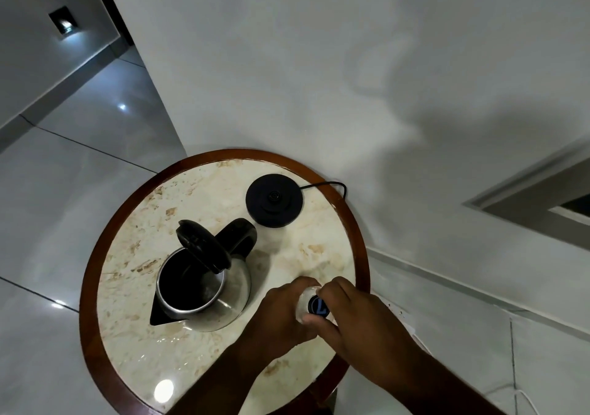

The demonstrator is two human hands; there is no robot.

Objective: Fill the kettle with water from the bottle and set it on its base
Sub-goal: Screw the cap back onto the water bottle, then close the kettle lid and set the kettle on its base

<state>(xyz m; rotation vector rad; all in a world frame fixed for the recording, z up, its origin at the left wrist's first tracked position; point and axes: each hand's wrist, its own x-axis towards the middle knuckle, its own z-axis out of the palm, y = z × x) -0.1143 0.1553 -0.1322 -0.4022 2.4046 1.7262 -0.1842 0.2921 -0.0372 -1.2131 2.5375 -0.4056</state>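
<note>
Left hand [281, 315] holds the upright bottle [307, 296]; right hand [348, 312] grips its cap [318, 306]; the open kettle [201, 283] stands left of both, nearer the left hand.

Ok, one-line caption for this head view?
Both hands at the bottle cap, open kettle beside its empty base.

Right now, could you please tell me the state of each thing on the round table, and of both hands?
Steel kettle with black lid: lid open, standing off its base, spout toward the near-left.
Round black kettle base: bare, corded, beside the kettle.
Clear plastic bottle with dark cap: upright, cap on.
Left hand: wrapped around the bottle.
Right hand: fingers on the cap.
</note>
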